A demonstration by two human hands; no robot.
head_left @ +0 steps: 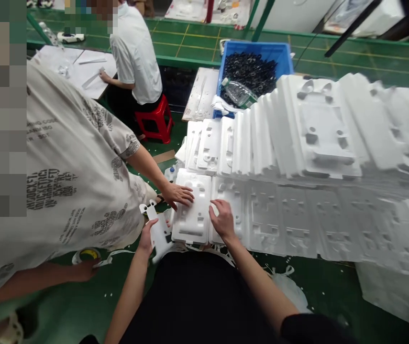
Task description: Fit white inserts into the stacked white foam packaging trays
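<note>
My left hand (147, 238) is closed on the side of a flat white part (159, 233) that has two round, ear-like ends at its top. My right hand (223, 219) hovers at the seam between a white foam tray (192, 220) and the foam tray to its right (238, 191); its fingers are bent but apart, with nothing seen in them. Whether its fingertips touch the foam, I cannot tell. A co-worker's hand (178, 194) lies spread on the first tray, which has moulded hollows.
White foam trays (258, 138) lean in a long row behind, and more lie flat to the right (299, 215). A blue bin (286, 57) holds black parts and a plastic bottle (238, 93). The co-worker's other hand holds a tape roll (86, 255). A seated person (136, 52) works beyond.
</note>
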